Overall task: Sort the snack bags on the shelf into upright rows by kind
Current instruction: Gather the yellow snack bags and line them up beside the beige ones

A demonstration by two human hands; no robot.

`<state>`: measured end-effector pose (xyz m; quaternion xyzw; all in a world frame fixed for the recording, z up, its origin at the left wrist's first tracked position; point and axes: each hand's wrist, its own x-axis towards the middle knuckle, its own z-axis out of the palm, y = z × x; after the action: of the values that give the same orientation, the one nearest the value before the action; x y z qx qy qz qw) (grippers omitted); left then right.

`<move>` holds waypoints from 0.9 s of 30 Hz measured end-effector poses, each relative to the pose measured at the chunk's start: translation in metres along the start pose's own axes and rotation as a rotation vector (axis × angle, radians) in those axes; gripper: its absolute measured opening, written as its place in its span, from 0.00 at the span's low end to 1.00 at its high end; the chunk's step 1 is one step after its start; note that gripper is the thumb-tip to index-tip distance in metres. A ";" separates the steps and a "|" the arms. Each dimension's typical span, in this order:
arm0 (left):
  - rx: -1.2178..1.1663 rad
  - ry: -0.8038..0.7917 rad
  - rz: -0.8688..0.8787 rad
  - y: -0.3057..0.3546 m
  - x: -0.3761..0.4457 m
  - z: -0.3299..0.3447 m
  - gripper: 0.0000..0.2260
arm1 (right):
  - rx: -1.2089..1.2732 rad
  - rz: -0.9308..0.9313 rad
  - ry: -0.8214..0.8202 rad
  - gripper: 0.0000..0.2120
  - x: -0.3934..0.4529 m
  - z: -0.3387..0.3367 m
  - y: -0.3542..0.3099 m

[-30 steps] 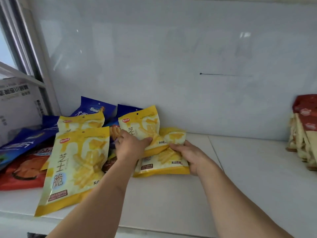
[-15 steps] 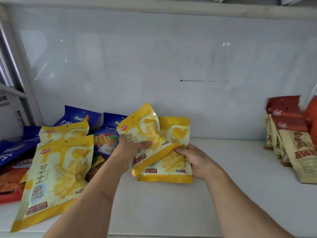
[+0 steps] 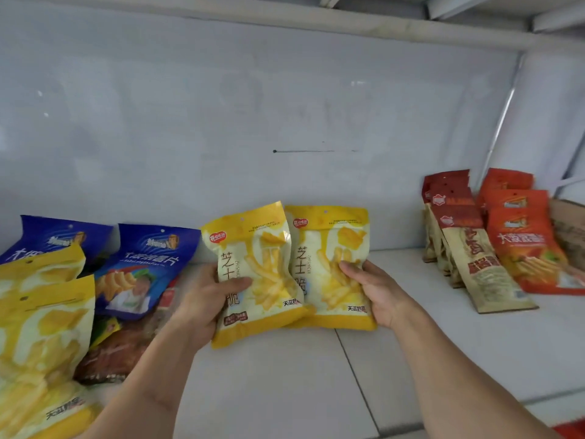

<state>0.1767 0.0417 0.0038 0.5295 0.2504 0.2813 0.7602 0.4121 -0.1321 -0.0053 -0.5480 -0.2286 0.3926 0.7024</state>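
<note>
Two yellow cheese-stick bags stand upright side by side in the middle of the white shelf (image 3: 285, 391). My left hand (image 3: 205, 299) grips the left yellow bag (image 3: 262, 267) by its left edge, thumb across the front. My right hand (image 3: 373, 289) grips the right yellow bag (image 3: 329, 258) at its right edge. More yellow bags (image 3: 41, 327) lie in a loose pile at the left, over blue bags (image 3: 148, 258) and a brown bag (image 3: 117, 353).
At the right, a row of dark red and tan bags (image 3: 468, 242) and a row of orange bags (image 3: 522, 242) lean against the back wall. A cardboard box (image 3: 569, 229) sits at the far right. Bare shelf shows between the held bags and those rows.
Both hands have lifted the two yellow bags from lying tilted to standing upright side by side. The camera view has swung right, showing the red and orange rows.
</note>
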 end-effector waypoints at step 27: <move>0.095 0.056 0.139 -0.071 0.061 0.206 0.20 | -0.252 -0.202 -0.014 0.29 0.101 -0.187 -0.063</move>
<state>0.3716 -0.0726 -0.0036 0.5729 0.2470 0.3360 0.7056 0.6313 -0.1671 -0.0118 -0.6032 -0.3347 0.2919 0.6625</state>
